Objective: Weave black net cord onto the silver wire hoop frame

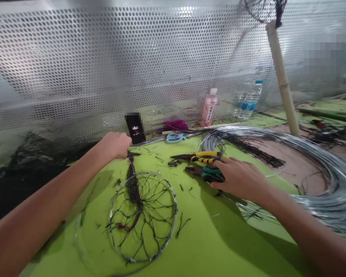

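Facing a silver screen point(92, 57) of perforated metal behind a bright green work surface point(190, 234), littered with short dark clippings. Looking down, from the head camera, at a wire hoop point(175, 204) lying flat toward the front and left of centre, carrying a black net point(133, 186) bunching thickly across its far rim. Showing the left hand point(115, 145) with fingers curling inward, near the bunch's far end. Showing the right hand point(239, 179) with fingers bending over the handles of yellow-and-black pliers point(206, 157), keeping its thumb by green-handled pliers point(209, 173) alongside. Hiding the fingertips of both hands, so not letting anyone tell pinching from merely touching. Seeing beyond them a dark phone point(136, 130), blue-handled scissors point(174, 137), magenta netting point(176, 125), a pink bottle point(209, 108) and a clear bottle point(250, 102). Finding on the right a large coil of silver wire point(338, 184), plus a leaning bamboo pole point(283, 80).
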A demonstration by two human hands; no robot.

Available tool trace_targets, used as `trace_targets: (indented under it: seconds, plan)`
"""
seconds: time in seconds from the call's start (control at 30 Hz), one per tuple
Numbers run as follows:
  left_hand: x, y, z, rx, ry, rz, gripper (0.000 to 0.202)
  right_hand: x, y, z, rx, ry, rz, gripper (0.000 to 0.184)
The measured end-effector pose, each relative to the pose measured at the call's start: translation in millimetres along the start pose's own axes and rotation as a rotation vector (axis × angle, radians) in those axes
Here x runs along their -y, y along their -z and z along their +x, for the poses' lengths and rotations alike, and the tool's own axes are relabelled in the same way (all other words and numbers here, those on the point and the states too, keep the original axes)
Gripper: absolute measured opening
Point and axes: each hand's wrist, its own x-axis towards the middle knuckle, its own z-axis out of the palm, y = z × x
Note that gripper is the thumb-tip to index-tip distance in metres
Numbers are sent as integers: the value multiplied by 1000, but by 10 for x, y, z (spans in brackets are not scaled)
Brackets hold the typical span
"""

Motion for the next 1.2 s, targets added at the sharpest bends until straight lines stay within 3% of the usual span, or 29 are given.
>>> trace_targets:
  seconds: [0.13,0.23,0.33,0.43,0.67,0.83,0.97,1.2]
  plan:
    - [108,214,-576,86,107,-125,33,102,43,-6,19,-103,61,31]
    - [54,309,-1054,107,101,-311,32,115,108,1,22,-174,209,29]
    - [-89,270,-1488,102,46,-563,32,68,173,-5,25,-234,450,31]
    - [-272,111,-1779,75,8,-804,34,78,210,-50,56,-217,767,31]
    - [-683,-314,-1952,209,-102,-1248,34,423,168,-229,225,50,1396,33]
    - [-841,-346,-2060,311,-196,-1429,25,521,83,-272,205,167,1651,30]
    - [-944,-231,-2161,301,-210,-1543,9,480,52,-297,95,183,1704,26]
    - [-1091,-125,-2193,266,-117,-1651,13,484,107,-421,-2,147,1499,36]
